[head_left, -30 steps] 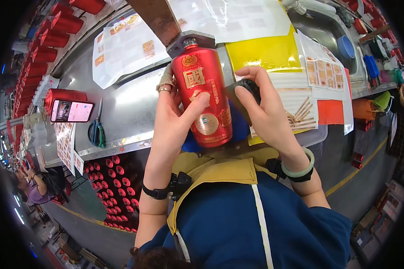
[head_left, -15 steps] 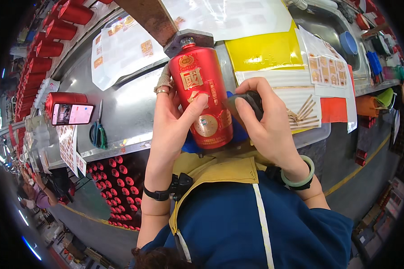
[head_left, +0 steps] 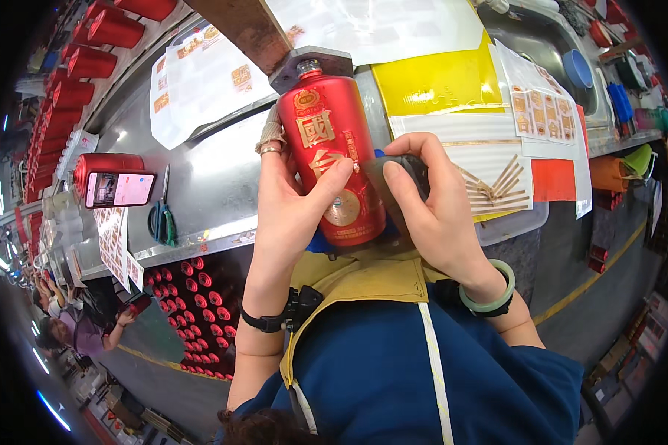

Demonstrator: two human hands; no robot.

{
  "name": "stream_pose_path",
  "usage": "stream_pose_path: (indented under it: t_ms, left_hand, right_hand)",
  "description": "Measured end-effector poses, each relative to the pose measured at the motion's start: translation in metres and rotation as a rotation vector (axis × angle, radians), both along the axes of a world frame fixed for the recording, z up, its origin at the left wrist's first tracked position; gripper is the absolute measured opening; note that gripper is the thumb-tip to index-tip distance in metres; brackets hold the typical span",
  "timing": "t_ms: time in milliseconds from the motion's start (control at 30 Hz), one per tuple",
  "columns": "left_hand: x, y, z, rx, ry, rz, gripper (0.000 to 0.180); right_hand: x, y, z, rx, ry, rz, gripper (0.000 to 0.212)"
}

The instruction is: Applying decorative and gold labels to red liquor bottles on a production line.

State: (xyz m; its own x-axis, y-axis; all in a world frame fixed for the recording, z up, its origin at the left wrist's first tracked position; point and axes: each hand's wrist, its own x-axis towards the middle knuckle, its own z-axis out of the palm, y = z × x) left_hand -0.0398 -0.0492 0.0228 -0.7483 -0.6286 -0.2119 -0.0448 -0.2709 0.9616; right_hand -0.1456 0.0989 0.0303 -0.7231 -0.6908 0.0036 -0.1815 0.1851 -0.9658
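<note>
A red bottle (head_left: pixel 321 144) with gold lettering and a round gold emblem lies tilted in front of me. Its neck end meets a dark metal block (head_left: pixel 311 64), and blue material shows under its base. My left hand (head_left: pixel 293 178) is wrapped around the bottle's left side, the thumb lying across its front. One left finger wears a beige cover (head_left: pixel 271 133). In my right hand (head_left: pixel 434 200) is a flat dark pad (head_left: pixel 397 189), pinched between thumb and fingers. The pad's edge is at the bottle's right side; whether it presses there I cannot tell.
Left on the metal bench are scissors (head_left: pixel 160 215), a phone (head_left: pixel 120 189) and another red bottle (head_left: pixel 111 163). To the right lie sticker sheets (head_left: pixel 545 111), thin gold strips (head_left: pixel 501 180) and a yellow sheet (head_left: pixel 441 78). Another person (head_left: pixel 85 326) is at far left.
My left thumb has shifted slightly right, uncovering more gold lettering. The dark pad in my right hand has turned and moved lower along the bottle. The other person has moved further into view.
</note>
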Motion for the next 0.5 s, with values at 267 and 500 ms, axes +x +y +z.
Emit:
stream_pose_path:
  t_ms: [267, 500]
  left_hand:
    - [-0.011, 0.008, 0.004, -0.067, -0.052, 0.066, 0.07]
    - [-0.008, 0.007, 0.007, -0.12, -0.123, -0.001, 0.071]
  right_hand:
    - [-0.008, 0.0, -0.011, -0.048, -0.061, -0.049, 0.021]
    - [-0.04, -0.031, -0.006, 0.01, -0.248, 0.036, 0.051]
